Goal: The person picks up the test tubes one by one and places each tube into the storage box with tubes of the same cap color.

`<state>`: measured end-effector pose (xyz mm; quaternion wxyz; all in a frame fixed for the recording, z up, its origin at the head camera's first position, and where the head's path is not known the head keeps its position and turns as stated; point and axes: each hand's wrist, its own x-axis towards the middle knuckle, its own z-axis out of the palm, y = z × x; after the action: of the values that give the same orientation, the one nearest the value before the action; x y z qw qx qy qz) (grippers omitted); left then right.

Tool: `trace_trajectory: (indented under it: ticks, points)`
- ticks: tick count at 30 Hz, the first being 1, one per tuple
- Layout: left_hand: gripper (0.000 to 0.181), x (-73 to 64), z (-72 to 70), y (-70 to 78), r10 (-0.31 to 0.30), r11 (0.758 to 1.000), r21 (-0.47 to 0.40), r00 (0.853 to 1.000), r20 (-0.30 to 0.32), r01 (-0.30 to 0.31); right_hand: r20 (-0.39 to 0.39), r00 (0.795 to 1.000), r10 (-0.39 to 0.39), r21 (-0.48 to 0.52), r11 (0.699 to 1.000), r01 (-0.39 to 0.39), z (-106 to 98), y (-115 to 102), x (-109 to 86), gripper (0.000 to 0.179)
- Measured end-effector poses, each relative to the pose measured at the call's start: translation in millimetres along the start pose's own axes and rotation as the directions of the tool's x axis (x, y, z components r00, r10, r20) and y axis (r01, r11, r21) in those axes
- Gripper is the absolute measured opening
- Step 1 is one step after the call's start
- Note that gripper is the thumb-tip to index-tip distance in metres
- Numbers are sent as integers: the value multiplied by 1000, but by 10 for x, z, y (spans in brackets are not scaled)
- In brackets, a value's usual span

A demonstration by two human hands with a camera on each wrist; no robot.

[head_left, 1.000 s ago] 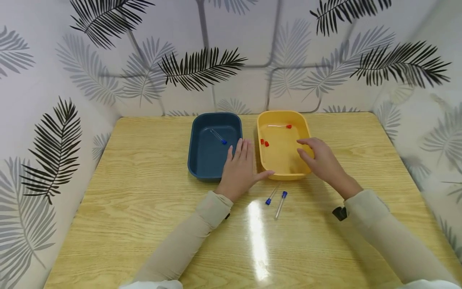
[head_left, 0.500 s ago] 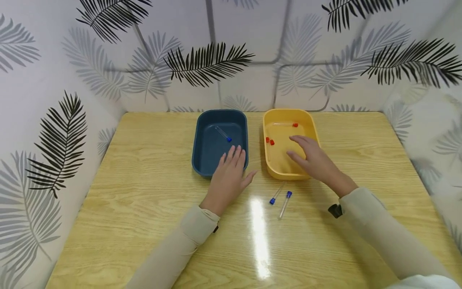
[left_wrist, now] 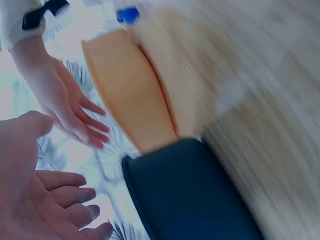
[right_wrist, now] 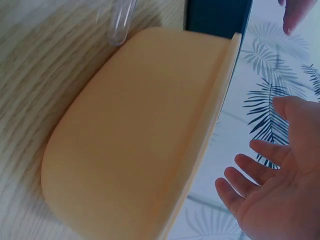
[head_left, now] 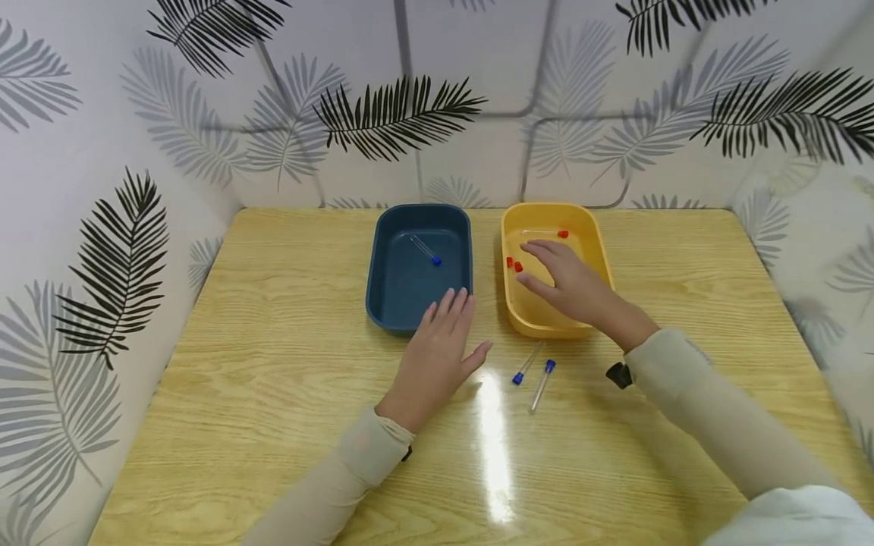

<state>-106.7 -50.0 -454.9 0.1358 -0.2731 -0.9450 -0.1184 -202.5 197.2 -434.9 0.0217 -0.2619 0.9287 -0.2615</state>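
Observation:
My left hand (head_left: pixel 437 360), fingers extended and holding nothing, is at the near right corner of the dark blue tray (head_left: pixel 399 292); I cannot tell if it touches. Over the yellow tray (head_left: pixel 546 312) is my right hand (head_left: pixel 573 288), its thumb apart from its fingers and nothing held. In the blue tray lies a clear test tube with a blue cap (head_left: pixel 425 249). Red caps (head_left: pixel 518 267) of test tubes show in the yellow one, partly hidden. On the table in front are two blue-capped tubes, one slanting near the tray (head_left: pixel 528 365), another beside it (head_left: pixel 542 388).
The wooden table (head_left: pixel 273 341) runs up to a leaf-patterned backdrop (head_left: pixel 410 174) behind the trays, with more of it at both sides. A glossy light reflection (head_left: pixel 493 447) lies on the near part of the table.
The left hand has drawn back from the gap between the trays, its thumb leaving the yellow tray's front edge. The right hand has moved left over the yellow tray. The head view has shifted slightly.

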Motion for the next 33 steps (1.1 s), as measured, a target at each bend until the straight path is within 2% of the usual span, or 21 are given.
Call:
trace_trajectory:
  ticks: [3,6,11,17,21,24,30,33]
  points:
    - [80,-5,-14,-140,-76,997,26,997,33,76,22,1000,-10,-3,1000,10,17,-46,-26,62]
    - [94,-19,-29,-322,-153,988,43,987,52,151,39,999,-17,-7,1000,17,35,-79,-94,61]
    - [107,-39,-58,-632,-219,975,46,974,60,217,25,999,-38,-3,999,38,39,-141,-279,54]
    - [113,-45,-65,-965,-284,958,5,950,127,286,-73,995,-69,-1,998,69,59,-172,-616,44]
    - [114,-41,-82,-1147,-297,952,-17,938,179,305,-145,988,-43,1,999,44,70,-178,-844,35]
    - [114,-36,-110,-1232,-294,951,-37,932,214,308,-162,986,-31,5,999,32,86,-175,-998,28]
    - [117,-32,-108,-1259,-285,948,-54,915,286,312,-98,994,-47,10,999,48,196,-94,-1236,20]
    - [119,-33,-63,-1246,-280,950,-51,911,303,308,-73,992,-99,-8,995,99,287,-19,-1309,22]
